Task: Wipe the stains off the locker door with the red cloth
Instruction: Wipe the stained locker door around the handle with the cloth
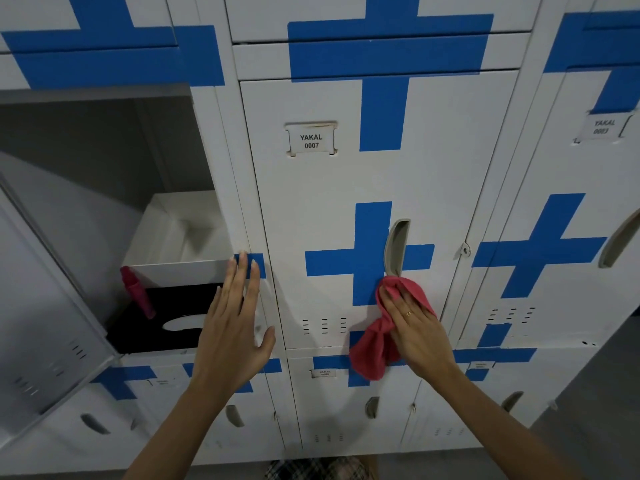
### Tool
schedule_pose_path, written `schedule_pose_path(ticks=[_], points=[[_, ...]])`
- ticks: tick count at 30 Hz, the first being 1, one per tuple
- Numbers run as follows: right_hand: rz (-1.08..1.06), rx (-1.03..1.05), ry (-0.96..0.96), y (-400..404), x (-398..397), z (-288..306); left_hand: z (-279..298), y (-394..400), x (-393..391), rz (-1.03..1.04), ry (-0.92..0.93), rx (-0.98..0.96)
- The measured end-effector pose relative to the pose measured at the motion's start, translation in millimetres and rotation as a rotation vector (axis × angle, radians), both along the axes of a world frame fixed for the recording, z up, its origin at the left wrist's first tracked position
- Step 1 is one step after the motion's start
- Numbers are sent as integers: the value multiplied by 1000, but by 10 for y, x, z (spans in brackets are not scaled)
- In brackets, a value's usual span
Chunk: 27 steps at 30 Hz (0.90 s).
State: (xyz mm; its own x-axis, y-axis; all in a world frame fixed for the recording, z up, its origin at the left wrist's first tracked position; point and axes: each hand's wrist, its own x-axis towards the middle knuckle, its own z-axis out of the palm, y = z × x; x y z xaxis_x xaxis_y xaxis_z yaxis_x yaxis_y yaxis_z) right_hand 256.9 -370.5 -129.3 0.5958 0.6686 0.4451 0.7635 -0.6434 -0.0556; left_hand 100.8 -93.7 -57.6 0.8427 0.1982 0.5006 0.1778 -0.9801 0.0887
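Fingers (403,303) of the right hand (417,329) lie spread and nearly straight over the red cloth (381,337), pressing its upper part flat against the locker door (346,188) just below the grey recessed handle (396,247). The rest of the cloth hangs bunched from under the palm, trailing down past the door's lower edge. A thin ring shows on one finger. Whether the thumb pinches the cloth from beneath cannot be told, since the hand hides it.

On the other side, the left hand (235,327) is flat and open, fingers straight and close together, thumb splayed outward; it rests on the white frame between this door and the open compartment (104,150) to the left, holding nothing. Its fingertips reach a short strip of blue tape (254,265).

The door carries a label reading YAKAL 0007 (311,140), a blue tape cross (369,258) around the handle, and small vent slots (323,325) near the bottom. Inside the open compartment sit a white box (180,237), a black box (156,320) beneath it, and a pink object (136,291) leaning at its front.
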Motion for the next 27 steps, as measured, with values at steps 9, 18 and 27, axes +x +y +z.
schedule_pose_path(ticks=[9,18,27], points=[[-96,371,-103,134,-27,391,29,-128,24,-33,-66,-136],[-129,503,-191,455,89,1293,40,-393,-2,25,-88,-206],[-84,210,-384,348,121,786,93,-245,-33,59,-82,-177]])
